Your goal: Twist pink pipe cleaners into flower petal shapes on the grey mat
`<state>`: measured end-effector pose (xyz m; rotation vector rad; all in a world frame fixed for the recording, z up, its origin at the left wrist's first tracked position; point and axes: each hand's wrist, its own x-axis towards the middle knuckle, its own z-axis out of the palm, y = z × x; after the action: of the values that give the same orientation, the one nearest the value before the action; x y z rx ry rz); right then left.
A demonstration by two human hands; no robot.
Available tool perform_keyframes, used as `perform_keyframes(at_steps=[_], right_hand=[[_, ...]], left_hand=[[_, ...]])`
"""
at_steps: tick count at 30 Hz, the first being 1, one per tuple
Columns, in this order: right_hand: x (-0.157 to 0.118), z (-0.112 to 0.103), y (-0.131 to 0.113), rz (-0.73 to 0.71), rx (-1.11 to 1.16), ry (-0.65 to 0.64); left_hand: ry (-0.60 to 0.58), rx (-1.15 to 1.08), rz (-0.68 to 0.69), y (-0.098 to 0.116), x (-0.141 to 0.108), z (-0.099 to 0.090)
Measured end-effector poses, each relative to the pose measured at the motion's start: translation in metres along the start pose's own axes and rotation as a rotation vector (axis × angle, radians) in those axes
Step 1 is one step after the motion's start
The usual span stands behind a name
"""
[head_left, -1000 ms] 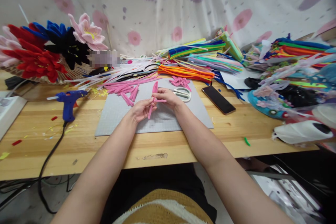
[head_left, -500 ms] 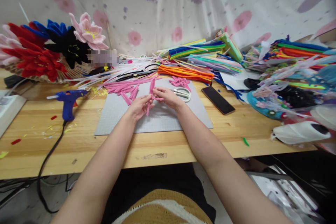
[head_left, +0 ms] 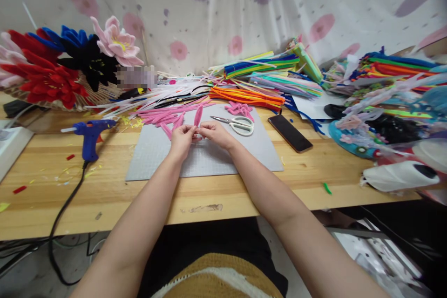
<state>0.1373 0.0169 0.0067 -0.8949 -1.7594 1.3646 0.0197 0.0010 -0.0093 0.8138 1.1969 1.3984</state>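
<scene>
Above the grey cutting mat (head_left: pixel 209 163), my left hand (head_left: pixel 183 140) and my right hand (head_left: pixel 214 133) meet with fingertips pinched together. Between them they grip a pink pipe cleaner (head_left: pixel 198 115), bent into a narrow petal-like loop that points up and away from me. Its lower end is hidden by the fingers. Scissors (head_left: pixel 240 125) with pale handles lie just right of my right hand. More pink pipe cleaners (head_left: pixel 157 116) rest at the mat's back left, and a small heap of bent pink pieces (head_left: pixel 240 110) sits at its back right.
A blue glue gun (head_left: pixel 91 139) with a black cord stands at the left, near fuzzy flowers (head_left: pixel 52 79). Bundles of coloured pipe cleaners (head_left: pixel 247 98) line the back. To the right are a phone (head_left: pixel 289 133), a white roll (head_left: pixel 398 177) and a cluttered pile.
Both hands have drawn closer together and shifted slightly left. The pink strand ends that stuck out below and to the right are now mostly behind the fingers. More of the scissors shows.
</scene>
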Motion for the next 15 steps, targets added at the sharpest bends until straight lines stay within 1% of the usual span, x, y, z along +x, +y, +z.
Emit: perform_keyframes(at_steps=[4, 6, 8, 9, 10, 12, 13, 15], right_hand=[[0.000, 0.002, 0.000, -0.001, 0.066, -0.078], [0.000, -0.002, -0.001, -0.012, 0.048, -0.111], [0.000, -0.008, 0.001, 0.010, 0.042, -0.131], [0.000, -0.012, 0.002, 0.038, 0.057, -0.112], [0.001, -0.015, 0.005, 0.076, 0.082, -0.065], [0.002, -0.021, 0.010, 0.147, 0.151, 0.080], [0.003, -0.022, 0.013, 0.166, 0.180, 0.113], [0.004, -0.022, 0.017, 0.178, 0.232, 0.103]], left_hand=[[-0.022, -0.031, -0.010, 0.000, 0.001, -0.002], [-0.020, -0.032, -0.018, 0.002, 0.003, -0.005], [-0.011, -0.031, -0.038, 0.005, 0.004, -0.008], [-0.013, -0.034, -0.046, 0.007, 0.004, -0.009], [-0.025, -0.037, -0.051, 0.009, 0.003, -0.009], [-0.077, -0.034, -0.062, 0.011, 0.000, -0.008], [-0.111, -0.025, -0.069, 0.012, -0.001, -0.007], [-0.167, 0.000, -0.083, 0.011, -0.005, -0.005]])
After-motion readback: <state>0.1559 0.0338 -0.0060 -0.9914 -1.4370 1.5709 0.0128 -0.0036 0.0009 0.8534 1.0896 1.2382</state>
